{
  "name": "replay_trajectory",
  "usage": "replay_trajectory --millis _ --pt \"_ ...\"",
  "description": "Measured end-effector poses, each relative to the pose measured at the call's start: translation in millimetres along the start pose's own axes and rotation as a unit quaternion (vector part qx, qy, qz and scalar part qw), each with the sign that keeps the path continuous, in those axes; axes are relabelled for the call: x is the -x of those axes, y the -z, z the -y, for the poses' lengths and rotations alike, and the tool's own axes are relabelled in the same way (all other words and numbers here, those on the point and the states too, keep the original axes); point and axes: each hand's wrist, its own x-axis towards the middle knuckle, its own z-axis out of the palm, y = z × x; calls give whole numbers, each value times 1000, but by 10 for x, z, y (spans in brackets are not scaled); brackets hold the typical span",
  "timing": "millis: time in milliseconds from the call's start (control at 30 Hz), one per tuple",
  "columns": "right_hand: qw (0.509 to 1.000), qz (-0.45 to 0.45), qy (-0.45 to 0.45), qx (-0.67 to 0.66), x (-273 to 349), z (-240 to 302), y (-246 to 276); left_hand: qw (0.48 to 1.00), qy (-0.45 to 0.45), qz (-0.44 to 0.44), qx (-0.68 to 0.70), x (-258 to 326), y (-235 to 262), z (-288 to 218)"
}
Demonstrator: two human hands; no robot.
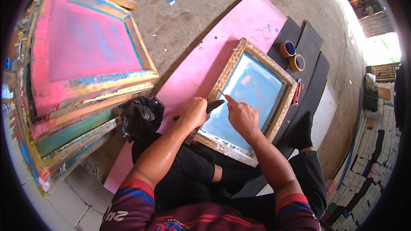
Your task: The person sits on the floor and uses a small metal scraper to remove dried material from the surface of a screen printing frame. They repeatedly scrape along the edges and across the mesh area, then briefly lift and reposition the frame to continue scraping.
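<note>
A wooden screen-printing frame (227, 70) with pale blue mesh (257, 86) lies tilted in front of my legs. At its left rail my left hand (193, 112) is closed in a fist, and a black rounded handle (215, 105) juts out of it over the mesh; the rest of that object is hidden. Above the mesh, my right hand (243, 117) has its fingers curled and its index finger reaching toward the left rail. A thin dark stick (220, 92) shows at that fingertip, too small to name more exactly.
Several paint-stained screen frames (94, 38) are stacked at the left, beside a crumpled black plastic bag (143, 115). Pink board (252, 21) and black boards (306, 53) lie beneath my frame. Two small tubs (296, 63) and a red-handled tool (296, 92) stand and lie to its right.
</note>
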Motion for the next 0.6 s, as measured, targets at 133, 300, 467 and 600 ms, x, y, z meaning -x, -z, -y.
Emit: replay_trajectory --millis 133,300,467,600 --pt "998 18 8 55 -5 80 4 999 -17 -19 21 -4 -77 64" --pt "997 22 -14 78 -12 164 -185 999 -36 -16 22 -3 -14 30" --pt "991 45 -6 -125 -59 -172 -189 1000 -8 -16 -10 -49 -91 34" --pt "967 44 3 -250 -127 -444 -428 1000 5 -7 -11 -36 -20 -16"
